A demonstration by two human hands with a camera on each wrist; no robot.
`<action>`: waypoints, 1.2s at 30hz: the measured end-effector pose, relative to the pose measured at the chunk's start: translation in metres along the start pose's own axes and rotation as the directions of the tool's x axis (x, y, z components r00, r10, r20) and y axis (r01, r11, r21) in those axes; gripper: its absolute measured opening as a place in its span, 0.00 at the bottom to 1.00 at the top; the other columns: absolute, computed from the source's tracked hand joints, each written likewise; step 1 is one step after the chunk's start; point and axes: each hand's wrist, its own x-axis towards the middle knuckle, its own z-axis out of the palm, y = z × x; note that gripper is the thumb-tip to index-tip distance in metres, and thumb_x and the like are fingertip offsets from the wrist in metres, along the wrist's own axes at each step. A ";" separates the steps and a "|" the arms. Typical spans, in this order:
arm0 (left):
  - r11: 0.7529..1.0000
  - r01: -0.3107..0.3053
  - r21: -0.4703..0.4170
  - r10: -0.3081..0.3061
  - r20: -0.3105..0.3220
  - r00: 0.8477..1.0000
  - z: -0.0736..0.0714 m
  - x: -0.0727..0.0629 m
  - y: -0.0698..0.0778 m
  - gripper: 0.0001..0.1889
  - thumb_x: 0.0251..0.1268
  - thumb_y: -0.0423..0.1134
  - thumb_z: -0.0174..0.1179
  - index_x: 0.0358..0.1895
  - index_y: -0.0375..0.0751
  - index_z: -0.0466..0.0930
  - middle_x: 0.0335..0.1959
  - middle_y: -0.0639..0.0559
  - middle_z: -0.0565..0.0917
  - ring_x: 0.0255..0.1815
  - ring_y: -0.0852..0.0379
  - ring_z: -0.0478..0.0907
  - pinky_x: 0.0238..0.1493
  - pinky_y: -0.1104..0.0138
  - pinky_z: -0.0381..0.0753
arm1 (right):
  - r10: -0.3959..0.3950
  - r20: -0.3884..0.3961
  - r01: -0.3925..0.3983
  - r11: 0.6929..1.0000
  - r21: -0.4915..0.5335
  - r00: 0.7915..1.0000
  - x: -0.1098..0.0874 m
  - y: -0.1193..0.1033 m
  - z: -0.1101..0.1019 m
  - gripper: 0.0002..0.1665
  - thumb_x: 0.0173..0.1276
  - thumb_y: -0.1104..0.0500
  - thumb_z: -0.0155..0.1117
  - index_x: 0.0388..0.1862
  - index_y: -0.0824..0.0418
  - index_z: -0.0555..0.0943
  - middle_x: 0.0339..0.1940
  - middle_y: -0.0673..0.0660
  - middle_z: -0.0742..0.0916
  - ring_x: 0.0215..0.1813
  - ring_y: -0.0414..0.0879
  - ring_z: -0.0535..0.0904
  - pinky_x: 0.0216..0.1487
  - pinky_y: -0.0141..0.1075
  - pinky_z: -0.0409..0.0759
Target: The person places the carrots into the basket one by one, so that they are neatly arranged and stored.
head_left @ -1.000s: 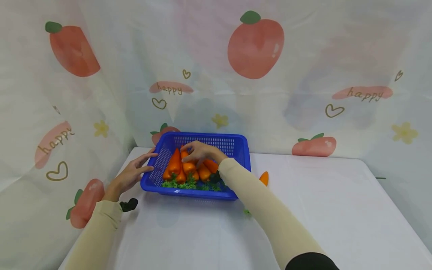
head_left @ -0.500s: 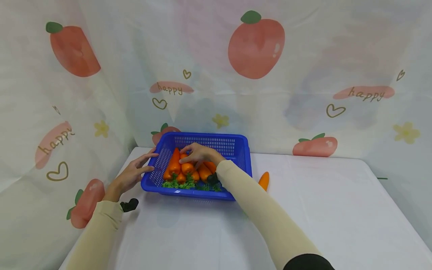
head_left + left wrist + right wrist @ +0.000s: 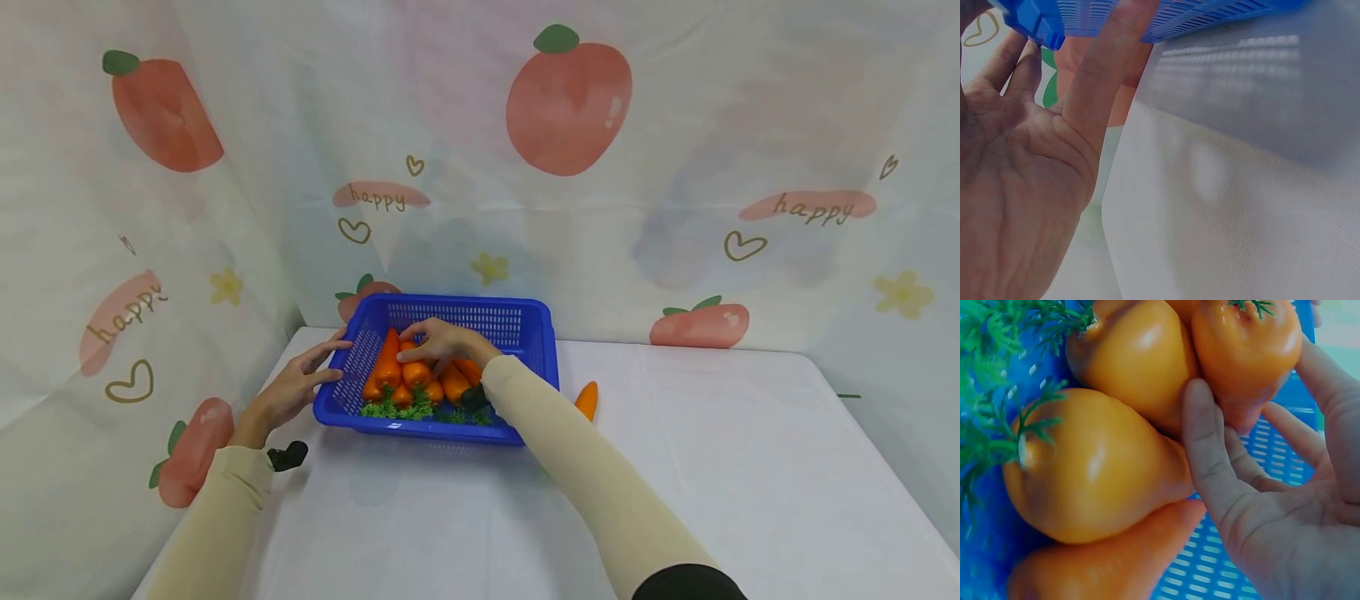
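Several plump orange carrots with green leafy tops lie in a blue plastic basket (image 3: 442, 429). My right hand (image 3: 446, 340) reaches down into it, fingers and thumb around one carrot (image 3: 416, 374) near the middle. That carrot (image 3: 1244, 350) appears at the top of the right wrist view; one finger lies against the neighbouring carrot (image 3: 1132, 356). At the basket's left end, my left hand (image 3: 288, 387) touches the rim with its fingers, the thumb lower on the side. The left wrist view shows this hand (image 3: 1022, 156) with its palm turned to the camera and fingers extended.
Right of the basket, another carrot (image 3: 587, 402) lies on the white table (image 3: 712, 467), partly hidden by my right sleeve (image 3: 585, 467). A printed cloth (image 3: 675, 125) hangs behind and along the left side.
My right hand has shifted slightly left and settled around the carrot in the basket. The left hand stays at the basket's left rim.
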 end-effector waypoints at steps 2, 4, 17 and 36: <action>1.000 0.003 0.001 -0.003 0.000 1.000 0.001 0.000 0.001 0.31 0.76 0.37 0.58 0.79 0.44 0.62 0.86 0.58 0.42 0.84 0.36 0.42 0.64 0.36 0.72 | 0.002 0.004 -0.002 1.000 -0.018 1.000 -0.003 -0.002 -0.002 0.38 0.73 0.51 0.68 0.77 0.60 0.69 0.68 0.63 0.77 0.49 0.58 0.86 0.47 0.49 0.88; 1.000 0.003 0.001 -0.003 0.001 1.000 0.001 0.000 0.002 0.31 0.77 0.37 0.58 0.79 0.44 0.62 0.86 0.57 0.42 0.83 0.36 0.43 0.64 0.36 0.71 | 0.004 0.008 -0.004 0.999 -0.048 1.000 -0.007 -0.004 -0.004 0.39 0.74 0.51 0.68 0.79 0.59 0.67 0.69 0.65 0.77 0.50 0.58 0.86 0.47 0.49 0.88; 1.000 -0.006 -0.018 0.007 0.015 1.000 0.000 -0.002 0.002 0.30 0.77 0.37 0.57 0.79 0.45 0.61 0.86 0.58 0.41 0.82 0.34 0.46 0.61 0.37 0.76 | -0.071 0.038 0.079 0.936 -0.343 0.997 -0.047 -0.022 -0.028 0.41 0.74 0.47 0.67 0.81 0.53 0.65 0.72 0.68 0.74 0.64 0.61 0.78 0.53 0.50 0.85; 1.000 -0.013 0.007 0.013 0.024 1.000 0.001 -0.004 0.001 0.30 0.77 0.39 0.58 0.79 0.46 0.62 0.86 0.55 0.41 0.83 0.33 0.43 0.62 0.32 0.71 | -0.277 -0.018 0.218 0.792 -0.570 0.961 -0.139 -0.020 -0.054 0.42 0.72 0.48 0.70 0.81 0.51 0.64 0.64 0.63 0.77 0.46 0.48 0.86 0.50 0.40 0.85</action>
